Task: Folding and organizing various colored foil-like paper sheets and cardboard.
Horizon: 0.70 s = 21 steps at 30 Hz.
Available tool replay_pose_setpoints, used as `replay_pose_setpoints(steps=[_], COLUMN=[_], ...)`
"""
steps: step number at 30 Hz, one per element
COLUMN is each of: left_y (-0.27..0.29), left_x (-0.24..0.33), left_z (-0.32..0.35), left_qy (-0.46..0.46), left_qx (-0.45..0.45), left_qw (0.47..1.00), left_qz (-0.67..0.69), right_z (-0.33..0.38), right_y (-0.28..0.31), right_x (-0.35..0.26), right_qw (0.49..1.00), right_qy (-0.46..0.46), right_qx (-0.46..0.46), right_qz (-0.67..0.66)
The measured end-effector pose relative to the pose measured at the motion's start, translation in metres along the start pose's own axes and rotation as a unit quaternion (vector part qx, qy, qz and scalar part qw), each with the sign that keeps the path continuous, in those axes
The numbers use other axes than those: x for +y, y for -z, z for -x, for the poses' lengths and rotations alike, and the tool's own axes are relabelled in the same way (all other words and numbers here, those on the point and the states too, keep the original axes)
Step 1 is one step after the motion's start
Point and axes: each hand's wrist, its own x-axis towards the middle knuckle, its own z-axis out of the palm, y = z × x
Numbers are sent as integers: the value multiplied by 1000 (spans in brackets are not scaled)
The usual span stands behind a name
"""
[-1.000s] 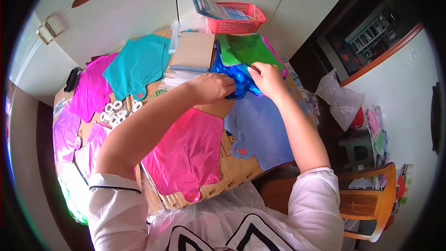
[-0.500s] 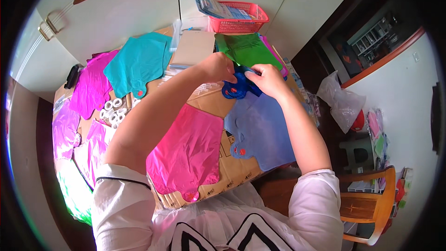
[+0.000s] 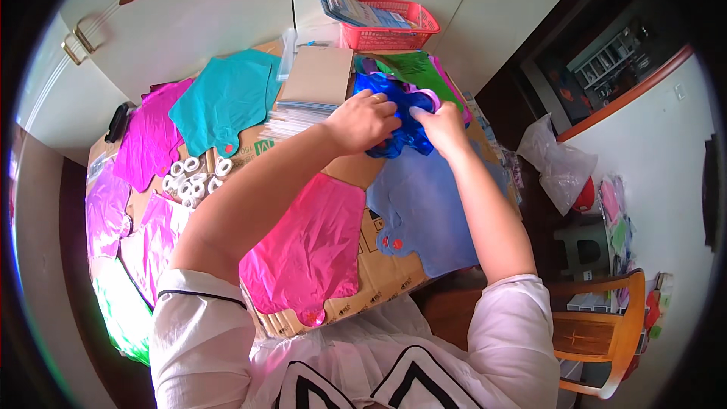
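Both my hands grip a crumpled, shiny dark blue foil balloon (image 3: 410, 136), flat and without air, over the far right part of the table. My left hand (image 3: 365, 121) has its fingers curled on the balloon's left side. At its right side my right hand (image 3: 443, 127) pinches it, thumb pointing left. Some lilac edging shows behind the blue foil. Beneath and beyond lies a green foil balloon (image 3: 413, 68). Closer to me a pale blue balloon (image 3: 435, 212) lies flat, beside a hot pink one (image 3: 310, 246).
Cardboard (image 3: 379, 257) covers the table. Teal (image 3: 223, 98) and magenta (image 3: 151, 140) balloons lie left, near several white rings (image 3: 191, 185). A grey-brown card stack (image 3: 316, 76) sits at the back, before a red basket (image 3: 390, 30). A wooden chair (image 3: 598, 333) stands right.
The blue balloon has spread wider, and its far part now lies over the green one. My left hand has moved nearer to me, uncovering the card stack; my right hand has shifted slightly.
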Motion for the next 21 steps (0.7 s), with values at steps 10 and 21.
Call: replay_pose_setpoints(steps=[10, 21], left_y=[-13, 48], left_x=[-6, 111], left_z=[4, 40], left_qy=[138, -192], left_qx=[-99, -180], left_qw=[974, 940], left_qz=[149, 219], right_z=[-48, 187], right_y=[225, 118], right_x=[36, -38], right_qw=[863, 937], right_qy=[-37, 172], right_qx=[329, 117], right_qz=[-381, 280])
